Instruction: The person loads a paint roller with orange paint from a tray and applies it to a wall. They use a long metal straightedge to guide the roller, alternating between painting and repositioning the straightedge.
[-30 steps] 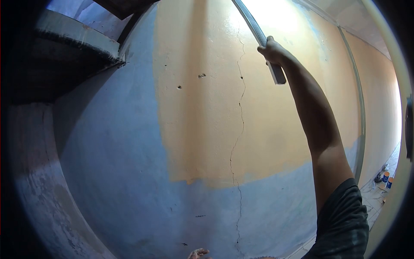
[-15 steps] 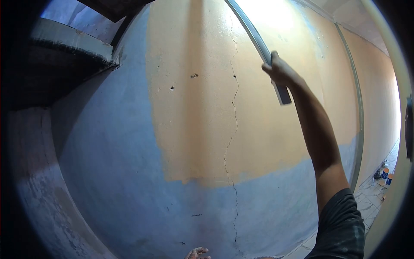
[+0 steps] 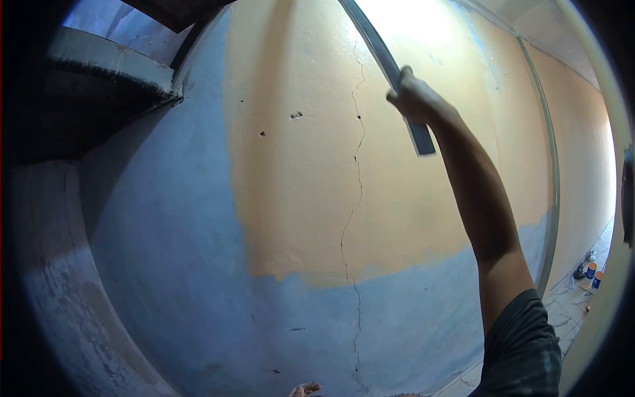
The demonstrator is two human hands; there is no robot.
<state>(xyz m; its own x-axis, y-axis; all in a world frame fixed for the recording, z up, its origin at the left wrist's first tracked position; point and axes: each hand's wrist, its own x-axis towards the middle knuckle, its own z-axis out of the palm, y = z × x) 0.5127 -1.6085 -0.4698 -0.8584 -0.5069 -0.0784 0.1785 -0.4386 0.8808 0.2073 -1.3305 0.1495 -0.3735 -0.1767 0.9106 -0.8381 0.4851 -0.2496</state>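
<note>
My right hand point(image 3: 421, 100) is raised and wrapped round a long, straight grey metal bar point(image 3: 372, 44) near its lower end. The bar runs up to the left and leaves the view at the top. Behind it stands a wall point(image 3: 304, 198), pale orange above and blue below. A thin, jagged crack point(image 3: 360, 188) runs down the wall, left of the bar. Only part of my left hand point(image 3: 304, 389) shows at the bottom edge, its fingers whitish and loosely bent apart, with nothing visible in them.
Small holes point(image 3: 296, 116) mark the orange paint. A dark ledge with a pale edge point(image 3: 112, 63) juts out at upper left. At the right, a vertical strip point(image 3: 550, 145) crosses the wall, and several cans point(image 3: 591, 270) stand on the tiled floor point(image 3: 563, 314).
My right hand and the bar have shifted slightly left and up. The bar's shadow on the wall has moved left and tilted. My left hand shows a little less at the bottom edge.
</note>
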